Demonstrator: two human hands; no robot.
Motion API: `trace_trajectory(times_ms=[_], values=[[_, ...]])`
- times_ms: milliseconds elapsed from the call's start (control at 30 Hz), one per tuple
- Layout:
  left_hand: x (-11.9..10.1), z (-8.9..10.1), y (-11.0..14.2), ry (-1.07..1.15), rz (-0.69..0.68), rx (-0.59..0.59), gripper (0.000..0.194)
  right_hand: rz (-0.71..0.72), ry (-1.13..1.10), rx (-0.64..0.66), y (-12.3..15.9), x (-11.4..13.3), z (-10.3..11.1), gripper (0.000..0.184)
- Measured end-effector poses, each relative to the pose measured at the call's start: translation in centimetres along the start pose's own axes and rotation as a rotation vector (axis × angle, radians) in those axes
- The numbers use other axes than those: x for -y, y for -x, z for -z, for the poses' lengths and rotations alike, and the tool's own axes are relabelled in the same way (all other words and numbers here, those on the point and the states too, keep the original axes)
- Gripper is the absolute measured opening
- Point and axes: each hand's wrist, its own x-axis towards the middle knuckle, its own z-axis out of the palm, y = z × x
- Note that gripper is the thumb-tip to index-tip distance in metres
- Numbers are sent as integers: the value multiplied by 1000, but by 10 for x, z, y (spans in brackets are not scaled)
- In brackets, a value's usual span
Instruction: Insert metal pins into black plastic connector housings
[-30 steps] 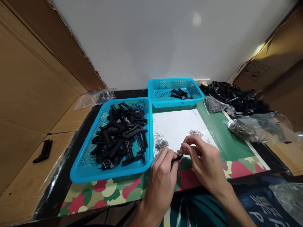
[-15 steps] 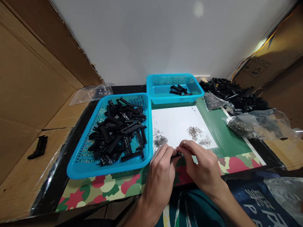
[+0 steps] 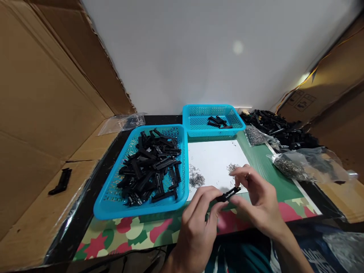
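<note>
One white sheet point(image 3: 212, 157) is lying toward twelve o'clock; working above it should help catch anything dropped. The left hand point(image 3: 197, 223) is showing its back, its grip clamped on the black part point(image 3: 229, 193), pointing toward two o'clock; steady bracing seems best. At three o'clock, the right hand point(image 3: 258, 199) is arching, grip apart around the free end. Metal pieces point(image 3: 196, 179) are lying at ten o'clock.

Room over paper point(image 3: 213, 159) beyond hands point(image 3: 200, 225), basket point(image 3: 142, 212) blocking left
</note>
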Motion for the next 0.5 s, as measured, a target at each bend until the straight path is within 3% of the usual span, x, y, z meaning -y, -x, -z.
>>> trace_trajectory(times_ms=[133,233,333,433,500], values=[[2,7,-2,88,148,-74,22,160,130,168,-7,5,4,27],[-3,11,0,130,185,-120,18,304,277,127,-14,12,6,23],[-12,17,0,105,137,-167,23,429,373,112,-26,22,12,21],[-13,37,-8,-84,56,-197,26,429,498,106,-50,24,22,12],[-5,59,-16,-293,20,-197,17,340,656,112,-75,15,30,11]])
